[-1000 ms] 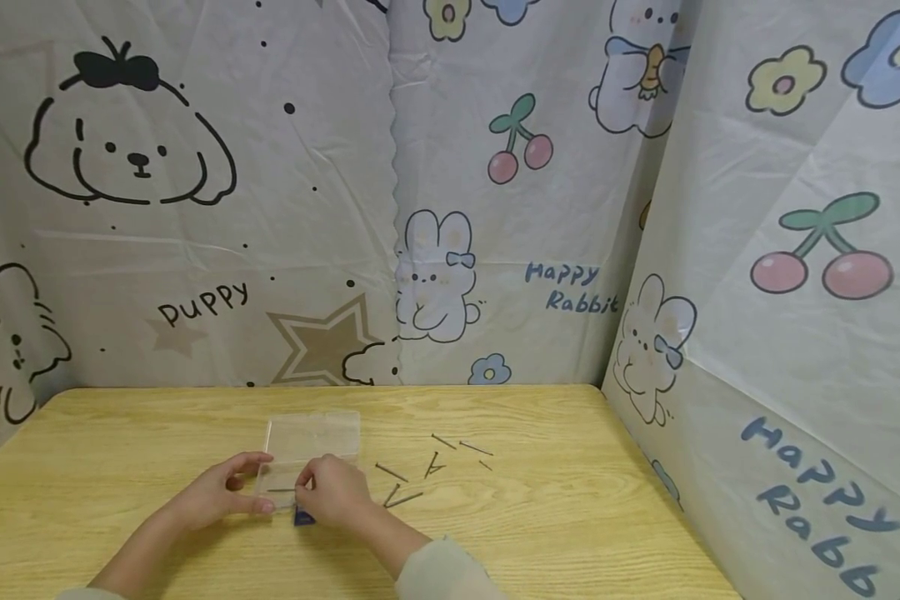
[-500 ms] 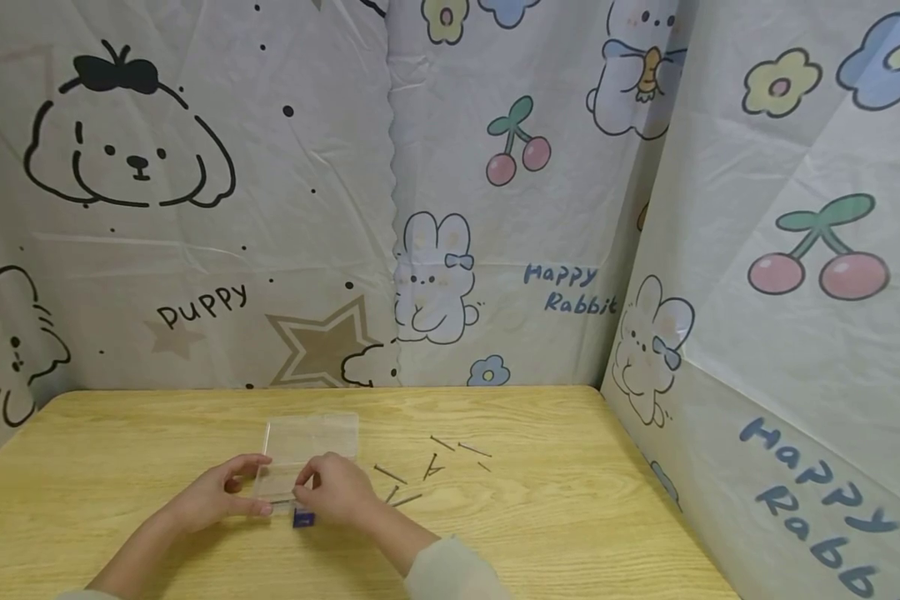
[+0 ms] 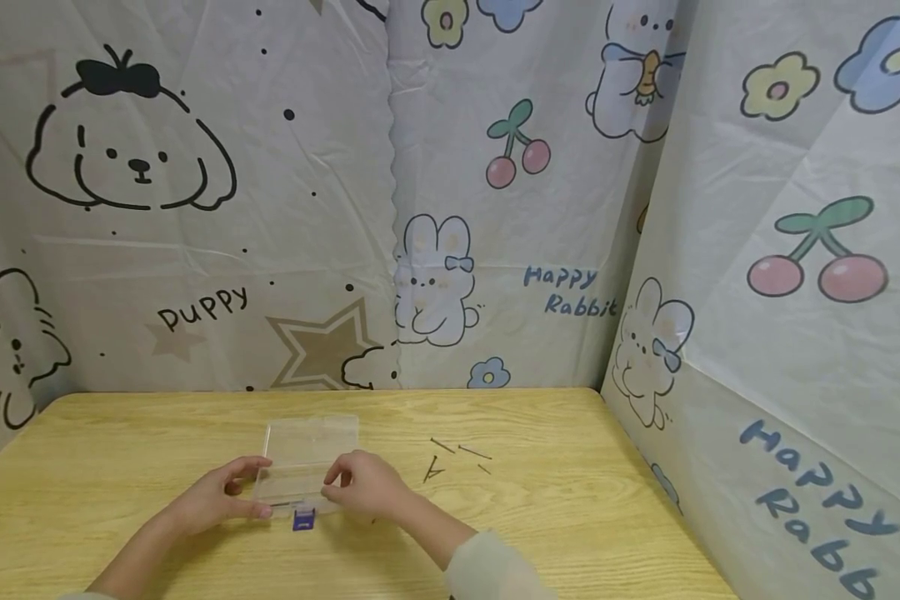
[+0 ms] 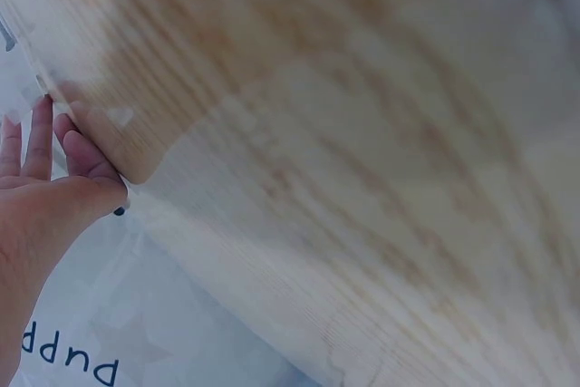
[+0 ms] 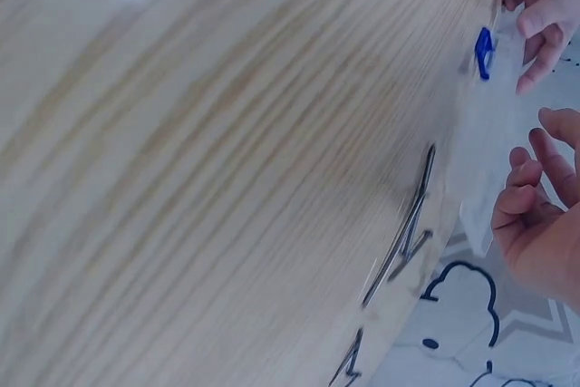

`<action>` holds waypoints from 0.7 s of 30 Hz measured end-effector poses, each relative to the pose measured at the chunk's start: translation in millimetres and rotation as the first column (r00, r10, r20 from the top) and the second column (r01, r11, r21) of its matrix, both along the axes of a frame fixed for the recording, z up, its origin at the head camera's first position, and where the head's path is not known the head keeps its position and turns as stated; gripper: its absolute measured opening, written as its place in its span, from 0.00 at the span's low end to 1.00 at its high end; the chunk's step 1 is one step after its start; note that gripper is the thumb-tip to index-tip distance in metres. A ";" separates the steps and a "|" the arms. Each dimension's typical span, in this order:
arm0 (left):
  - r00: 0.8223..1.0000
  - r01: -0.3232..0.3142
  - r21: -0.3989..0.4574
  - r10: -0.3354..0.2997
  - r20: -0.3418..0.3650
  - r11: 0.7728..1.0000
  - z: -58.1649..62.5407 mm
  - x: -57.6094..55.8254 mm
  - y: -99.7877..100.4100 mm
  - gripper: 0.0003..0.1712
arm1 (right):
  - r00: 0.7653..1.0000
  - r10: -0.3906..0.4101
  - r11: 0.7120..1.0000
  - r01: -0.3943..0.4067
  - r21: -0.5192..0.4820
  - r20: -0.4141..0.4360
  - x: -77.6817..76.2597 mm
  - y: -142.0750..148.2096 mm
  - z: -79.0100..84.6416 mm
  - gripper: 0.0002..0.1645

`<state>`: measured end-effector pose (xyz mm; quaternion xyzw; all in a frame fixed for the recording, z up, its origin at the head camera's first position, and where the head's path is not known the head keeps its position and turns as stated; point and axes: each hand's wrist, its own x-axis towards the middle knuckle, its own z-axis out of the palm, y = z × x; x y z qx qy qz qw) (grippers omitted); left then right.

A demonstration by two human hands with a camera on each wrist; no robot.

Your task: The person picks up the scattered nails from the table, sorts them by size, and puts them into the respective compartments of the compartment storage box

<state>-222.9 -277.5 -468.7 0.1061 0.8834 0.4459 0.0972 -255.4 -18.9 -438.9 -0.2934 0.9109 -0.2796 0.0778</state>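
Note:
A clear plastic box (image 3: 288,482) with its lid (image 3: 313,440) raised at the back lies on the table, a blue latch (image 3: 303,520) at its front. My left hand (image 3: 221,492) grips the box's left end, thumb at the front edge and fingers at the back. Inside, by that thumb, lies a nail (image 3: 282,503). My right hand (image 3: 367,485) hovers at the box's right end, fingers loosely bent; the right wrist view shows nothing between them. Several nails (image 5: 399,228) lie near this hand, mostly hidden behind it in the head view.
Further right on the wooden table (image 3: 555,500) lie more nails (image 3: 432,471), including a long one (image 3: 475,452) and a short thin one (image 3: 484,469). A printed cloth (image 3: 450,167) hangs behind the table and along its right side.
My right hand has moved right from above the latch to the box's right end, uncovering the latch. The nail in the box has shifted toward its front edge. My left hand stays put.

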 end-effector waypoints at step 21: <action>1.000 0.015 0.002 -0.015 -0.009 1.000 0.1 0.9 -0.3 0.43 | 1.000 -0.022 1.000 0.022 0.005 0.021 -11.3 73.1 -10.2 0.05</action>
